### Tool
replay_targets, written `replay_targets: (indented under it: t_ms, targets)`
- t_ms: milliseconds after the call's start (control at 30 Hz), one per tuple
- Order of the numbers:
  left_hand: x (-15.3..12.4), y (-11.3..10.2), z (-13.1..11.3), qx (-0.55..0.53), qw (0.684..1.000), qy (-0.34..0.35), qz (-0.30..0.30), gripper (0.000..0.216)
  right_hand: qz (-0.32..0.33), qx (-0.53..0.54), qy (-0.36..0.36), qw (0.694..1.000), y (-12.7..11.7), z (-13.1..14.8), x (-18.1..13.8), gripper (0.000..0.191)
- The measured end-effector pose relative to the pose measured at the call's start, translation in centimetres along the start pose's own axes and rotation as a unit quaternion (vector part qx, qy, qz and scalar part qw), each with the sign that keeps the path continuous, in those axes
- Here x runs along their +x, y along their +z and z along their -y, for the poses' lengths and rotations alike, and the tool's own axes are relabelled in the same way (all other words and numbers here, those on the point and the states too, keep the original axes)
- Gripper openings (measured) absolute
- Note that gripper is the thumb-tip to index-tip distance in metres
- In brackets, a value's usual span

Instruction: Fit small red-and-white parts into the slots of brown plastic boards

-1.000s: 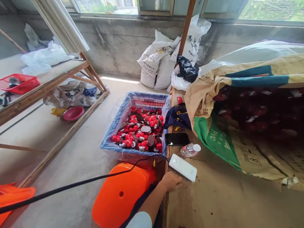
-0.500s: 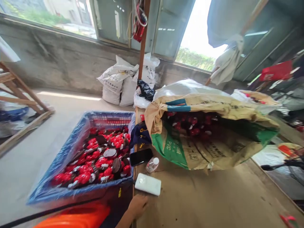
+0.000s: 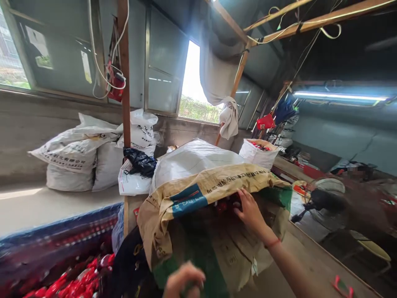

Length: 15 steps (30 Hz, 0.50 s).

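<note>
A large brown paper sack with green and blue printing lies on its side on the table, its mouth towards me. My right hand is at the mouth, fingers stretched against the folded upper flap and thumb apart below them. Shiny red pieces show dimly inside, beside the thumb. Low in front of the sack is my left hand, blurred, with its fingers loosely bent and apart and nothing visible in them. At lower left, a plastic-lined blue crate holds many red, white and brown pieces.
Full white sacks stand by the wall, near a wooden post. A black plastic bag lies behind the crate. Dark cloth hangs between crate and sack. Another white sack of red pieces and a fan are to the right.
The view has swung right and closer to the sack. My right hand has come in to the sack's mouth, and its upper flap now hangs lower. My left hand has moved right, before the sack.
</note>
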<state>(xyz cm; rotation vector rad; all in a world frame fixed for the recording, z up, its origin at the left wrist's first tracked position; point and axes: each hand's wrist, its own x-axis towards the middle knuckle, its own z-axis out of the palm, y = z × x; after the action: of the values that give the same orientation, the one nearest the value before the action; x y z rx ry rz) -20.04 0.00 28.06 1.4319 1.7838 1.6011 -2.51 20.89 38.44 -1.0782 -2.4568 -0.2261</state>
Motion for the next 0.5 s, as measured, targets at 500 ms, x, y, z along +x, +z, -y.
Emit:
replay_targets:
  t_ms: [500]
  targets:
    - [29.1,-17.2,8.3,0.281,0.917,-0.278,-0.058,0.028,-0.039,-0.058,-0.223,0.972,0.1,-1.5,6.0,0.033]
